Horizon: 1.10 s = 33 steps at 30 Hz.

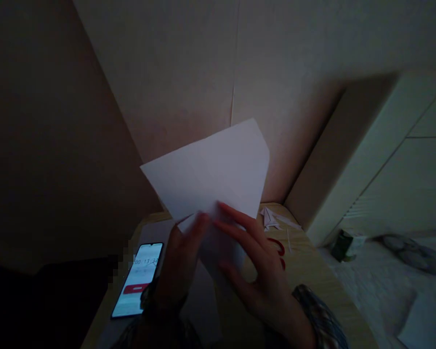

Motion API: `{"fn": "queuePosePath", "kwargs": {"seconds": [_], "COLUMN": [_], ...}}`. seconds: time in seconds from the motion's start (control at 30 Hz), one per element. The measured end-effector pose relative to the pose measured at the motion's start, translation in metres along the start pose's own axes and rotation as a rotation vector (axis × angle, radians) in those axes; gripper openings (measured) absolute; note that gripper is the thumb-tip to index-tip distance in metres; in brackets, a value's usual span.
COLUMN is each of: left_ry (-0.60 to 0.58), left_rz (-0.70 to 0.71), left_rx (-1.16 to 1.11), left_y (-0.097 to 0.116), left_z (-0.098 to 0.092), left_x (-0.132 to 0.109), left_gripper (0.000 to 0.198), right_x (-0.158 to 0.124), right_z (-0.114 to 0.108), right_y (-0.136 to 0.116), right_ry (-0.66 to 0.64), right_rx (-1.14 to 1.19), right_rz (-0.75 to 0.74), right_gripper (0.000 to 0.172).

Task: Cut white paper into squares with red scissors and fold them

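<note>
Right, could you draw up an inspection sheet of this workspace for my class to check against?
Surface: wood-grain table, dimly lit.
Job's things: white sheet, held up above the table.
Clutter: lit phone showing digits; red loops, probably scissor handles, partly hidden; folded paper piece; paper strip.
Hands: left hand and right hand both at the white sheet's lower part; fingers blurred, exact grip unclear.
Cables: nothing seen.
Surroundings: pale wall behind; white panelled furniture and green-and-white box at picture right.
</note>
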<state>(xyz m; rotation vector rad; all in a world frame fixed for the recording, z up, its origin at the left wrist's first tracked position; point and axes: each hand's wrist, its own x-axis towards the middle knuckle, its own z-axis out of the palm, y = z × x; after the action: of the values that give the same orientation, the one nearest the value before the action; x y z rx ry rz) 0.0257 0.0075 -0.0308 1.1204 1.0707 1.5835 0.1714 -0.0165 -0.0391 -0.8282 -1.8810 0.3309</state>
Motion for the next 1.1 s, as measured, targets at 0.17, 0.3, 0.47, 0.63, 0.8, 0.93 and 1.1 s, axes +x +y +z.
{"fn": "queuePosePath", "kwargs": {"seconds": [0.17, 0.3, 0.47, 0.63, 0.8, 0.93, 1.1], "left_ry": [0.121, 0.06, 0.005, -0.041, -0.025, -0.049, 0.003], "left_rz": [-0.091, -0.147, -0.228, -0.212, -0.121, -0.189, -0.234], "left_rx": [-0.006, -0.047, -0.02, 0.027, 0.104, 0.019, -0.013], "left_y": [0.002, 0.002, 0.009, 0.011, 0.013, 0.017, 0.016], "left_z": [-0.021, -0.029, -0.027, -0.03, -0.039, -0.039, -0.041], "left_x": [0.012, 0.018, 0.02, 0.021, 0.019, 0.016, 0.017], "left_gripper": [0.019, 0.025, 0.029, 0.022, 0.019, 0.021, 0.019], "right_x": [0.002, 0.005, 0.01, 0.018, 0.017, 0.014, 0.014], "right_z": [-0.043, -0.067, -0.082, -0.085, -0.088, -0.092, -0.092], "right_y": [0.03, 0.05, 0.042, 0.034, 0.032, 0.028, 0.02], "right_ry": [0.503, 0.422, 0.285, 0.267, 0.231, 0.191, 0.149], "right_rx": [-0.086, 0.277, 0.342, 0.297, 0.324, 0.397, 0.427], "right_rz": [0.226, 0.458, 0.538, 0.515, 0.534, 0.578, 0.643], "right_gripper": [0.037, 0.036, 0.009, 0.02, 0.014, 0.007, 0.01]}}
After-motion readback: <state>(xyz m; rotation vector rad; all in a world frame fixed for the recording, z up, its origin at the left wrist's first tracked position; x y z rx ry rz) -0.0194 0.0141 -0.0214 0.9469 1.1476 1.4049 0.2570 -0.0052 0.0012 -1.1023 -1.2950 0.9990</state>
